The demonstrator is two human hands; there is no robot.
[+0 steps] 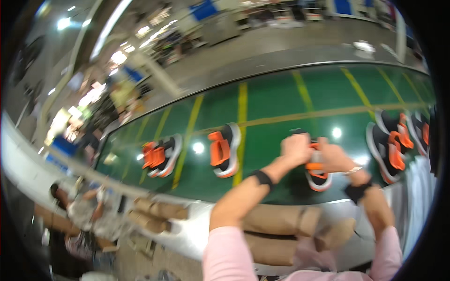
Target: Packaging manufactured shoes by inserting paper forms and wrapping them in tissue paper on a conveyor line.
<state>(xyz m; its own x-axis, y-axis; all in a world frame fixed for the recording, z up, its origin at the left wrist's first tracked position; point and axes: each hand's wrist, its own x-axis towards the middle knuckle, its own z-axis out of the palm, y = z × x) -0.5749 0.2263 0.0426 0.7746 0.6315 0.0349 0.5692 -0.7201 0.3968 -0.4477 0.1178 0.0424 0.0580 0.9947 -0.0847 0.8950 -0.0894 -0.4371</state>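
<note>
Both my hands are at a black sneaker with orange parts and a white and orange sole, lying on the green conveyor belt. My left hand is closed at the shoe's upper left side. Across the orange strap area, my right hand is curled, its fingers bent over the shoe. The hands hide much of the upper, and blur hides the exact finger grip. Farther left on the belt lie a single sneaker and a pair of matching sneakers.
More matching sneakers lie to the right, beside a person's light blue clothing. Yellow lines cross the belt. Tan cardboard-like pieces sit along the near metal edge. Another person is at the lower left.
</note>
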